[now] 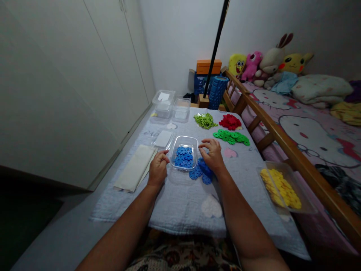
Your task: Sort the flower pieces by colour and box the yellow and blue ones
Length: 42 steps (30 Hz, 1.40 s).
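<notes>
A clear plastic container (172, 145) stands upright on the cloth, with several blue flower-shaped plastic pieces (184, 157) inside. My left hand (158, 167) rests just left of it, fingers curled in, with nothing visible in them. On the other side, my right hand (211, 153) is by the rim, fingers bent but apart; whether it touches the container I cannot tell. More blue pieces (201, 172) lie loose on the cloth, partly hidden by my right hand and wrist. Left of the container is a clear lid (164, 139) with a white label.
Piles of lime pieces (205, 121), red pieces (230, 122) and green pieces (231, 137) lie farther back. Yellow pieces (282, 190) fill a clear box at the right edge. A folded cloth (134, 169) lies left; stacked containers (164, 103) stand behind. A wooden bed rail (270, 131) borders the right.
</notes>
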Tool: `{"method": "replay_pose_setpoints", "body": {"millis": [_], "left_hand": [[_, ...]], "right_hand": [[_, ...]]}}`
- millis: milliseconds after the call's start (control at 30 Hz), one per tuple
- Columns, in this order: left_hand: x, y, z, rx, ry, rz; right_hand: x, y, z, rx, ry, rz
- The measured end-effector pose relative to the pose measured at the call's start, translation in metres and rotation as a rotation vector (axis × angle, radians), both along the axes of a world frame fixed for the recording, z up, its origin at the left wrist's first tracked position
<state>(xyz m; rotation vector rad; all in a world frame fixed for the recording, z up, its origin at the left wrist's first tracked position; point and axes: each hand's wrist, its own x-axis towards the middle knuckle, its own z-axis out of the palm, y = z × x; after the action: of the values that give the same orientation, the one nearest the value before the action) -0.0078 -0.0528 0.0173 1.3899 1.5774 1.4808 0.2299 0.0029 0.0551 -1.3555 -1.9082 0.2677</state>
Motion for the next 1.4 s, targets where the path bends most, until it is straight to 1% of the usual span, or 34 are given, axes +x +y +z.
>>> {"method": "replay_pose_setpoints", "body": {"millis": [67,133,233,300,367,467,633,800,1067,1233,1400], "left_hand": [[0.0,0.0,0.001,0.0,-0.005,0.002],[0.0,0.0,0.001,-0.005,-0.013,-0.001],[0.0,0.0,-0.002,-0.013,-0.035,-0.004],[0.0,0.001,-0.005,-0.023,-0.066,0.001],[0.0,0.002,-0.007,-0.042,-0.103,0.013],[-0.001,0.003,-0.01,-0.07,-0.131,0.04],[-0.003,0.004,-0.01,-0.079,-0.139,0.047],[-0.001,0.003,-0.007,-0.083,-0.168,0.033],[0.0,0.002,-0.005,-0.071,-0.152,0.001],[-0.001,0.002,-0.006,-0.072,-0.152,-0.014],[-0.001,0.001,-0.007,-0.074,-0.148,-0.034]], "right_hand": [[0.012,0.006,-0.002,0.005,0.014,-0.09],[0.023,0.01,-0.004,-0.019,-0.019,-0.178],[0.034,0.012,-0.01,-0.15,-0.162,-0.288],[0.038,0.012,-0.014,-0.275,-0.278,-0.311],[0.04,0.012,-0.016,-0.376,-0.366,-0.298],[0.043,0.012,-0.014,-0.441,-0.421,-0.264],[0.054,0.011,-0.009,-0.479,-0.425,-0.215],[0.061,0.008,-0.009,-0.477,-0.44,-0.142],[0.058,0.007,-0.008,-0.465,-0.463,-0.129],[0.059,0.005,-0.008,-0.505,-0.493,-0.101],[0.061,0.006,-0.012,-0.488,-0.459,-0.081]]}}
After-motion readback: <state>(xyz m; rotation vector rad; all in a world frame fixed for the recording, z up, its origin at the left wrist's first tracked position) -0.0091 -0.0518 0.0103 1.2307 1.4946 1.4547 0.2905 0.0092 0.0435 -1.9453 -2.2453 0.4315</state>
